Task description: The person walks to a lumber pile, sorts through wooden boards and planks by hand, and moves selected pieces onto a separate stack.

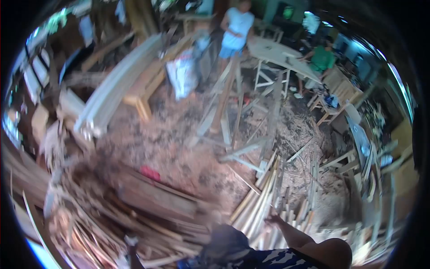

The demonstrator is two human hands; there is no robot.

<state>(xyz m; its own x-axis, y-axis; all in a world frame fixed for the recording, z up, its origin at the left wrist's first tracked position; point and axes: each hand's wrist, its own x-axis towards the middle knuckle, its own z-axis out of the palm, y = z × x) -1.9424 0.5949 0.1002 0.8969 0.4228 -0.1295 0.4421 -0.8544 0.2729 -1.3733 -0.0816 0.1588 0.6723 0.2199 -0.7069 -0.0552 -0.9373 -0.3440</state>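
My right hand [272, 220] reaches down over a bundle of long, thin wooden strips [259, 214] on the ground at the bottom centre. Its fingers are smeared, and whether they grip a strip cannot be made out. Low on the left, my left hand [131, 244] is a small blurred shape beside a heap of wood offcuts [85, 228]. What it holds, if anything, does not show. Part of my dark patterned clothing [277, 258] fills the bottom edge.
Sawdust covers the ground, with wooden trestles [224, 107] mid-view. Stacked boards [121, 80] and a white sack [182, 76] stand left. A red item [150, 173] lies near planks. One person [237, 31] stands at the back; another in green [322, 58] is by a long table [280, 54].
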